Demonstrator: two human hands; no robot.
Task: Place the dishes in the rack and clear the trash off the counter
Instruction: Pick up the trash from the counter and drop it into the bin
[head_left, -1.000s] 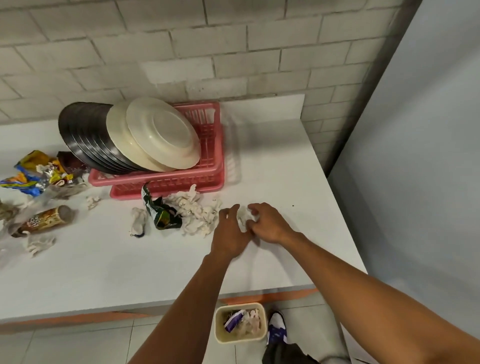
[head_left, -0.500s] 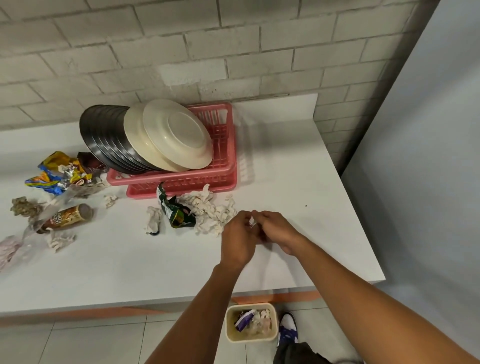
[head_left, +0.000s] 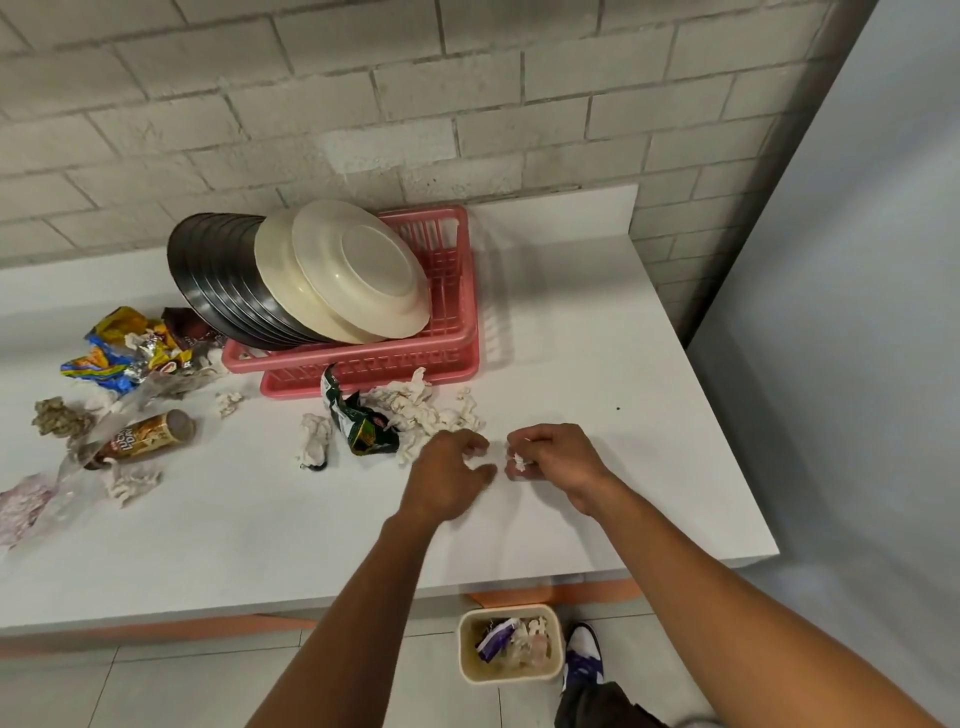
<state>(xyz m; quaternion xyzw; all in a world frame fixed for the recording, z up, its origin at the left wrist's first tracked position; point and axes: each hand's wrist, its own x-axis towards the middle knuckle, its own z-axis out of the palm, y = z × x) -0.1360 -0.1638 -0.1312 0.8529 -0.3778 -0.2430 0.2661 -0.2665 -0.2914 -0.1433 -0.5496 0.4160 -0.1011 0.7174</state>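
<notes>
On the white counter (head_left: 571, 322), the two hands have come apart.

Half a second ago the hands were pressed together over a bit of paper; now there is a small gap between them. The right hand (head_left: 553, 457) is curled around a little white paper scrap (head_left: 518, 459). The left hand (head_left: 449, 478) has its fingers bent but loose, and I cannot see anything in it. Just beside the left hand lies the pile of torn paper (head_left: 421, 410) and a green wrapper (head_left: 363, 423), in front of the pink rack (head_left: 457, 291). The plates (head_left: 358, 270) lean in the rack as before. More wrappers (head_left: 130, 353) and a bottle (head_left: 140, 436) lie far left. The bin (head_left: 511, 675) sits on the floor below the counter edge.
</notes>
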